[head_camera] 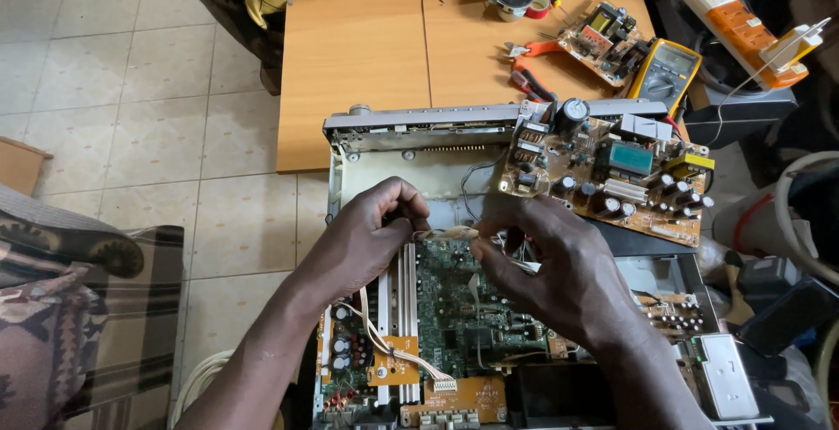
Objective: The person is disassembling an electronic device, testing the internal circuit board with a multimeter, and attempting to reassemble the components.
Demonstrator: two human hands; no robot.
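At centre frame, both hands meet over an opened amplifier chassis (350,133). The left hand (371,229) and right hand (546,260) each pinch a pale ribbon cable (446,233) above the green circuit board (454,299), holding it taut. A lifted power board (603,172) rests upper right.

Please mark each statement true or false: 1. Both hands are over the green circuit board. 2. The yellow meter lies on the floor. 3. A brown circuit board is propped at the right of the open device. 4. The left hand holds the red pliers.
1. True: the left hand and right hand pinch a flat cable above the green circuit board.
2. False: the yellow meter lies on the wooden table.
3. True: the brown circuit board is there.
4. False: the red pliers lie untouched on the table.
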